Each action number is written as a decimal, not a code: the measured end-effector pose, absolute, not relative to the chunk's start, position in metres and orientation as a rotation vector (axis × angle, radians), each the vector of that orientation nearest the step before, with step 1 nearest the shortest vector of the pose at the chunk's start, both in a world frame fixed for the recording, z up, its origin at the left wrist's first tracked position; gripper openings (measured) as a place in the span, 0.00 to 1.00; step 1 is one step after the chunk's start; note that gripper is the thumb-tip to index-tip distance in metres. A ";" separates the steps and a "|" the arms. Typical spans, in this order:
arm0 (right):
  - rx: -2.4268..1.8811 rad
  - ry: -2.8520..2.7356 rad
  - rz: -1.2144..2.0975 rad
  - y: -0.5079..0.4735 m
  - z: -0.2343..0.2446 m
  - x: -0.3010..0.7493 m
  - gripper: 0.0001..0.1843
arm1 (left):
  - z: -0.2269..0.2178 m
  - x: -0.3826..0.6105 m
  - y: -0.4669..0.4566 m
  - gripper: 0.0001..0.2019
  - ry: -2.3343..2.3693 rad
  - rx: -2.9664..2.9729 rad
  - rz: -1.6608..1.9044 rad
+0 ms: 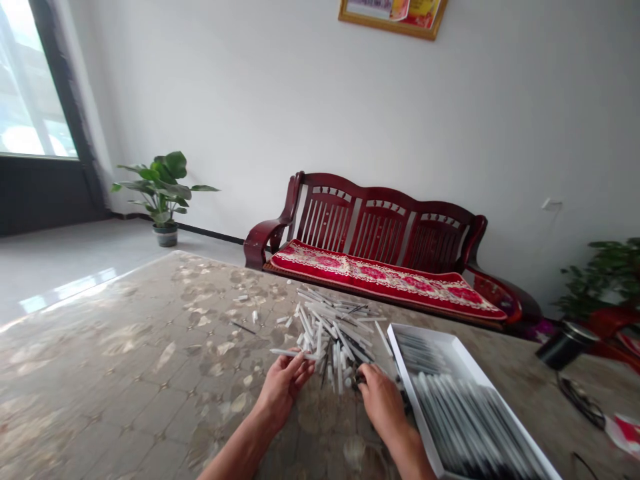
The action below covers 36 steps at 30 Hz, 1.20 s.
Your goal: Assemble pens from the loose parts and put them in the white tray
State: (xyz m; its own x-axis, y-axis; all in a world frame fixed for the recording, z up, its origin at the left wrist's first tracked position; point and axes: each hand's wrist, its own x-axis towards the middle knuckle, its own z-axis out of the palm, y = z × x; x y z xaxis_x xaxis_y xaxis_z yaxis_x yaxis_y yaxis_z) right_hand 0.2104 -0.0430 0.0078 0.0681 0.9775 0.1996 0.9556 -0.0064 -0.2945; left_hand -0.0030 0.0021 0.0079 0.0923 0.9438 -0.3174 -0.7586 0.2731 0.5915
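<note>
Tube (280, 351) pinched well left of box (467, 363)

The left hand (287, 381) pinches the tube between thumb and fingers, likely because so thin a piece needs only fingertips. The right hand (380, 397), just left of the box, bunches its fingertips at the pile (320, 327); whether they grip a piece, I cannot tell. The pile lies left of the box, perhaps for easy reach. Inside the box, rods (465, 423) lie side by side, probably saving room.

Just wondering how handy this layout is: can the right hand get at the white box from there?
Probably yes: the white box sits close by, just to the right of the right hand, and nothing seems to cover its open top.
</note>
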 end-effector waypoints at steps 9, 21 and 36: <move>-1.549 -1.529 0.452 -0.029 0.007 0.198 0.12 | 0.009 0.003 0.000 0.06 0.777 0.225 1.276; -1.264 -1.019 0.916 -0.018 -0.026 0.151 0.20 | 0.004 0.009 -0.004 0.10 0.770 0.265 1.297; -1.237 -0.985 0.902 -0.019 -0.029 0.152 0.19 | 0.005 0.013 -0.008 0.18 0.767 0.341 1.298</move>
State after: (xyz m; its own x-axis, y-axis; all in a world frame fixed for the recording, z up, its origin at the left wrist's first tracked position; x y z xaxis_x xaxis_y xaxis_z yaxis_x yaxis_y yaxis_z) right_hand 0.1515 -0.0186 -0.0293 0.3289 0.9385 0.1046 -0.0215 0.1181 -0.9928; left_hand 0.0134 -0.0076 0.0055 0.0724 0.9462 -0.3154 -0.7330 0.2649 0.6265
